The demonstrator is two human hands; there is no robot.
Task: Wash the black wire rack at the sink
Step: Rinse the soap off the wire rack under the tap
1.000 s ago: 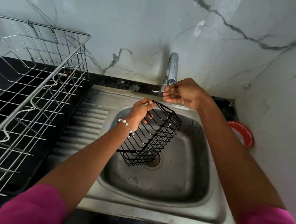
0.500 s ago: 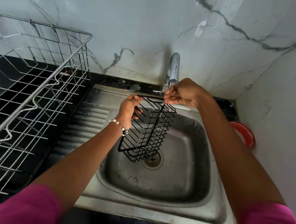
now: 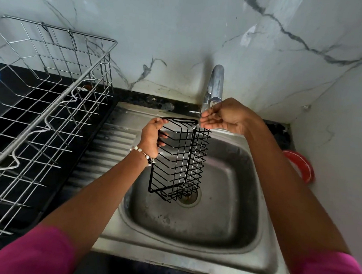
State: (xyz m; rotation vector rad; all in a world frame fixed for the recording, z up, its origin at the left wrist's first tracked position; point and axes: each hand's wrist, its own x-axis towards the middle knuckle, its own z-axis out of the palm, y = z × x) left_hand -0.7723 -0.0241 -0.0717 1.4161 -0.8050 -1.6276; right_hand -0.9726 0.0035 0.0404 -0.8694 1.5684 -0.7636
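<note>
The black wire rack (image 3: pixel 181 157) hangs upright over the steel sink (image 3: pixel 190 256), its lower end above the drain (image 3: pixel 190 198). My left hand (image 3: pixel 152 135) grips the rack's upper left edge, with the fingers curled round the wire. My right hand (image 3: pixel 225 116) sits just under the spout of the tap (image 3: pixel 215 86), right beside the rack's top right corner. Its fingers are loosely curled and point left, and I see nothing held in them. A small splash of water shows on the rack's top wire below the spout.
A large silver wire dish rack (image 3: pixel 45 113) stands on the black counter to the left of the sink's ribbed drainboard (image 3: pixel 110 145). A red round object (image 3: pixel 300 166) lies at the right wall. Marble walls close in behind and on the right.
The black rack has swung from a tilted pose to hanging upright, and its top has risen close under the spout. My left hand moved left and up with it; my right hand stayed at the tap.
</note>
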